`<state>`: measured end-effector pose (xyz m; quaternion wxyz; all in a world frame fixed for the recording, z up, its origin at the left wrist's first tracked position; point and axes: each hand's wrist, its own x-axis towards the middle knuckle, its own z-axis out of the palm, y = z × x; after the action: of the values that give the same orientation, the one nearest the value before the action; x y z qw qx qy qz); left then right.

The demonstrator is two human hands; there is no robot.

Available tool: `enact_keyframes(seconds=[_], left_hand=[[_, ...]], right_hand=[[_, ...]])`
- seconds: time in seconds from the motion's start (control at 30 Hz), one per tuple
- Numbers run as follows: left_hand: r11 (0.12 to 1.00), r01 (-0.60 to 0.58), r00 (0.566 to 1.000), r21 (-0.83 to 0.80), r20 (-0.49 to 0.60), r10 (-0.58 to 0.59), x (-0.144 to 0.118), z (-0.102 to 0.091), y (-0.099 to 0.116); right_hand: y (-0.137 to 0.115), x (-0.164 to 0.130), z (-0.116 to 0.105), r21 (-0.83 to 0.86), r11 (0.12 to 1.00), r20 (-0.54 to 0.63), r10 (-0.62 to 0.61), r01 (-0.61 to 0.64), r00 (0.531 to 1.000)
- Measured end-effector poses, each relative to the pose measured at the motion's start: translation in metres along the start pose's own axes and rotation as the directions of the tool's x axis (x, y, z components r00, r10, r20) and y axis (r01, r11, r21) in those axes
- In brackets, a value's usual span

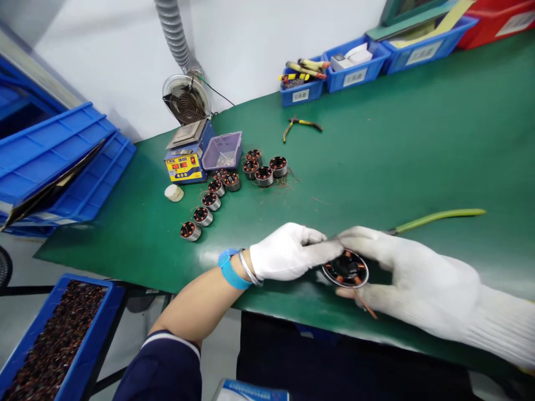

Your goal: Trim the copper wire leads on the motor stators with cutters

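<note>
Near the table's front edge my right hand [422, 278], in a white glove, grips a motor stator [346, 268] by its rim, thumb below and fingers above. The stator is a metal ring with a black core and copper windings. Loose copper wire ends [368, 305] stick out at its lower right. My left hand [295, 252], also gloved, is closed at the stator's upper left edge, thumb and finger pinched together. What lies between those fingertips is too blurred to make out. Green-handled pliers [438, 219] lie just beyond my right hand.
Several stators [203, 216] stand left of centre, with wire scraps [284, 186] beside some. A blue-yellow soldering pot [184, 161], purple tray [223, 151] and fume fan [186, 100] stand behind them. Small cutters [298, 123] lie before blue bins [303, 94]. A blue crate [67, 289] sits lower left.
</note>
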<state>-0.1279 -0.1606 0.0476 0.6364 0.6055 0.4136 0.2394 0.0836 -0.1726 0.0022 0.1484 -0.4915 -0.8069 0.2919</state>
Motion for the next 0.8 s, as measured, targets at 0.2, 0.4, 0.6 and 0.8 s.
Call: enact_keyframes(seconds=[0.2,0.4,0.6,0.8], left_hand=[[0.979,-0.202,0.84,-0.006,-0.515,0.17,0.006,-0.018,0.001],[0.96,0.005,1.0,0.278,-0.029,0.003,0.0,0.005,0.0],[0.976,-0.189,0.823,0.111,-0.524,0.219,0.008,-0.004,-0.008],[0.971,0.002,0.951,0.239,-0.3,0.072,0.008,-0.037,0.0]], right_hand=[[-0.002,-0.004,0.006,0.072,0.997,-0.011,-0.002,0.002,1.0],[-0.014,-0.003,-0.001,0.019,1.0,0.052,0.014,-0.015,0.999],[-0.008,-0.002,0.001,0.022,0.999,-0.007,-0.031,0.031,0.999],[0.002,0.001,0.011,-0.039,0.998,-0.111,-0.046,0.042,0.993]])
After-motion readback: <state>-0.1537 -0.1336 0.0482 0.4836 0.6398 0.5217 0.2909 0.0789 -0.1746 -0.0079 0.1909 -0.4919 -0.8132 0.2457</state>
